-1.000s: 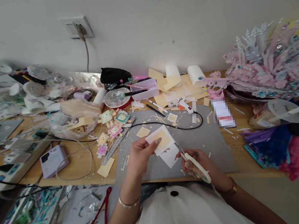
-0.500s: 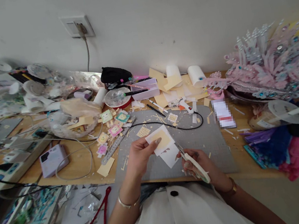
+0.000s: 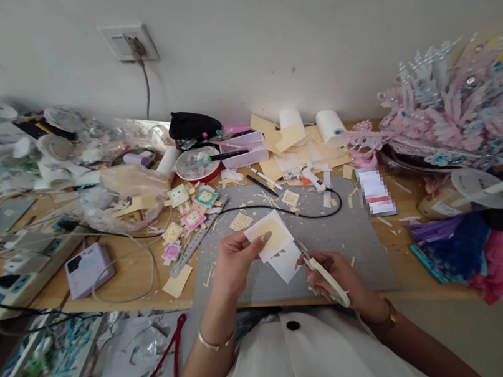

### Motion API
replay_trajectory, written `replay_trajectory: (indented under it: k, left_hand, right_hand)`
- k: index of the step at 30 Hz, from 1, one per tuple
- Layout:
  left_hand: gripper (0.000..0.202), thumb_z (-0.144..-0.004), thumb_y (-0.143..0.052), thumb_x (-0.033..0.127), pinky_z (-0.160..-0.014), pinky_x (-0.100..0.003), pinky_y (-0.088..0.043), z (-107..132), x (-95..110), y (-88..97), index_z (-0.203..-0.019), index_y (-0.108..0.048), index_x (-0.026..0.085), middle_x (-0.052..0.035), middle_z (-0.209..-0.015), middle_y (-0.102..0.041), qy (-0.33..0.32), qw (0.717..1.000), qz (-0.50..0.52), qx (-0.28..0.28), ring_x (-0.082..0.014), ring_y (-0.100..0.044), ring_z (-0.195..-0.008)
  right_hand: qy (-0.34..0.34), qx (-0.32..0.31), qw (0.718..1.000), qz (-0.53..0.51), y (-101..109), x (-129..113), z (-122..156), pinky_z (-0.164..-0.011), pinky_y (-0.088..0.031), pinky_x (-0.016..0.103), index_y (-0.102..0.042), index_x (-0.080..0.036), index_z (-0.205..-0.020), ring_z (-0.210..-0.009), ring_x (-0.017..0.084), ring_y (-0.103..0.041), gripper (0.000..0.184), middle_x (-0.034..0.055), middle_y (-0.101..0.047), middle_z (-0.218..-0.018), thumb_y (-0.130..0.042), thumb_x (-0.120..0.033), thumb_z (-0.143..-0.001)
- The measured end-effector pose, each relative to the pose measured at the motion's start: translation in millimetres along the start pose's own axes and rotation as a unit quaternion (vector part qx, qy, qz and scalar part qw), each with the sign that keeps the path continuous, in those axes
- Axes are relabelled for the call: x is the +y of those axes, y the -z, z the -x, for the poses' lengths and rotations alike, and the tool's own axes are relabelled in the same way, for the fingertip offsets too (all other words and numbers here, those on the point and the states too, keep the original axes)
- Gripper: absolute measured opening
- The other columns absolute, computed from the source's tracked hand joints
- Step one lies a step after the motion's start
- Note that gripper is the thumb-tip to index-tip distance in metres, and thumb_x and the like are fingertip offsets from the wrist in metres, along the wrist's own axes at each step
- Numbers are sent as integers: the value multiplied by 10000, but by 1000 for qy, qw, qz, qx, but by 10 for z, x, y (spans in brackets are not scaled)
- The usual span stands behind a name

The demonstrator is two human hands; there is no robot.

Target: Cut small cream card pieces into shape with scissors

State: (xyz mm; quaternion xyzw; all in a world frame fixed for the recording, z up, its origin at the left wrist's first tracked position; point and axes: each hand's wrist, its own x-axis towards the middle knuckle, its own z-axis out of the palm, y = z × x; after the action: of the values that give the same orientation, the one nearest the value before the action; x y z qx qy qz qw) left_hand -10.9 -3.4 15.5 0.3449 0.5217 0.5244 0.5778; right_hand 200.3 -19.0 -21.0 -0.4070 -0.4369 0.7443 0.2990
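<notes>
Between the thumb and fingers of my left hand (image 3: 239,259) is a white sheet of paper (image 3: 286,265) with a pale yellow square piece (image 3: 276,239) on top. My right hand (image 3: 334,270) is closed round the white handles of a pair of scissors (image 3: 325,276). Their blades meet the right edge of the paper. Both hands are above a grey cutting mat (image 3: 359,248) strewn with small scraps. Just beyond the paper, a small yellow patterned square (image 3: 241,221) lies on the mat.
Colourful little square figures (image 3: 193,218) lie by a metal ruler (image 3: 194,245) on the left. A black cable (image 3: 259,207) curves across the mat. A phone (image 3: 376,191) lies right of it, near a pink feathery crown (image 3: 449,121) and a lidded cup (image 3: 452,199). A power strip (image 3: 23,273) stands far left.
The scissor handles have drawn slightly closer together at the paper's right edge. My left hand and the paper have hardly moved.
</notes>
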Motion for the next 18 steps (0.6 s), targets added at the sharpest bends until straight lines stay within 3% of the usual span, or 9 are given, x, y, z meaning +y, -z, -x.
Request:
replay_trajectory:
  k: [4,10,18]
  left_hand:
    - [201,-669,-802,328,-478,-187,-362,-8,-2,-2,-656,-727,142,-8,-569,-656,3,1000,3,2,-74,-496,-483]
    - [216,-669,-803,336,-493,-184,-397,-13,-12,7,-664,-720,136,-23,-618,-688,12,1000,19,-4,-83,-539,-511]
    - [246,-671,-799,359,-497,-192,-404,5,-18,-29,-719,-735,126,-32,-635,-694,25,999,19,-22,-92,-543,-521]
  right_hand:
    - [2,26,1000,5,-27,-45,6,-410,-334,200,-669,-187,-886,-442,57,-369,397,-65,-473,-566,-829,-458,-642]
    - [24,-18,998,54,-29,-113,52,-409,-318,208,-634,-171,-980,-487,86,-456,510,22,-623,-705,-699,-610,-728]
    - [39,-33,996,79,-10,-132,3,-411,-327,211,-621,-166,-967,-440,68,-418,572,20,-630,-678,-657,-681,-721]
